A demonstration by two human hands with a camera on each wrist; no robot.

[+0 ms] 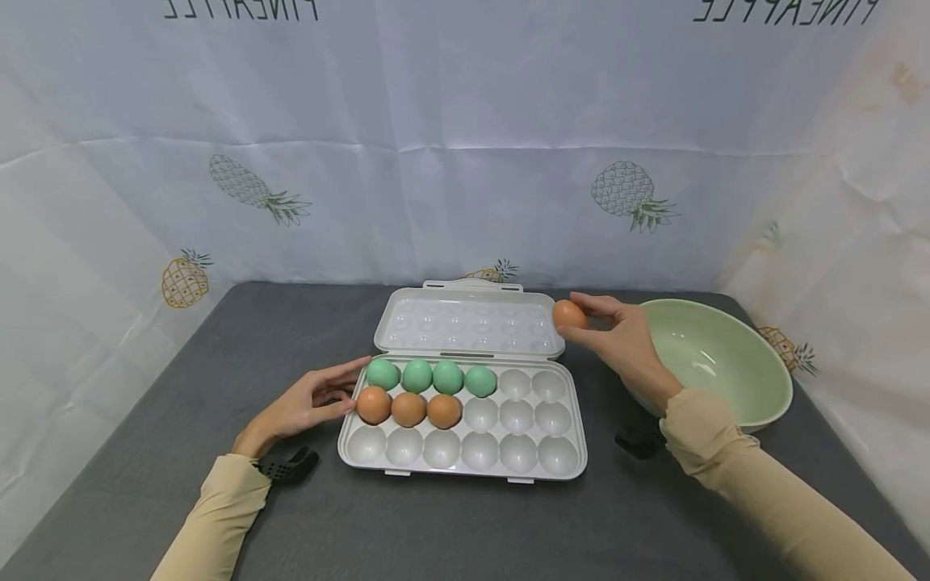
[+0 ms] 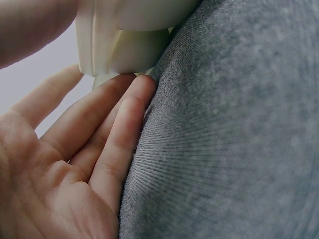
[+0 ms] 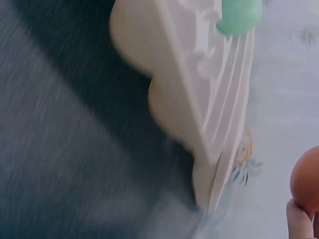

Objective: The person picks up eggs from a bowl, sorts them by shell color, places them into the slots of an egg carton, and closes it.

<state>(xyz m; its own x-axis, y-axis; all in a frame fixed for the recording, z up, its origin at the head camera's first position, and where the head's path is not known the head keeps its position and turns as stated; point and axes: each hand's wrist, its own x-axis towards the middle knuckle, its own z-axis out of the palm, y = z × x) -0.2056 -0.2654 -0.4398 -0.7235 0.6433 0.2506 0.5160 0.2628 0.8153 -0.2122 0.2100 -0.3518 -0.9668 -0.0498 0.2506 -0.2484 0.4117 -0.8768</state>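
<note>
My right hand (image 1: 617, 335) pinches a brown egg (image 1: 570, 315) between thumb and fingers, above the right end of the open egg box's lid (image 1: 471, 323). The same egg (image 3: 306, 179) shows at the right edge of the right wrist view. My left hand (image 1: 301, 403) rests at the left side of the white egg box (image 1: 461, 456). In the left wrist view its fairly straight fingers (image 2: 107, 124) touch the box's side near the cloth. Several green eggs (image 1: 417, 376) fill part of the back row. Three brown eggs (image 1: 408, 409) sit at the left of the middle row.
A light green bowl (image 1: 756, 363) stands right of the box, partly behind my right forearm; its bottom is partly hidden. Dark grey cloth (image 1: 465, 532) covers the table. A pale curtain with pineapple prints (image 1: 436, 202) hangs behind it.
</note>
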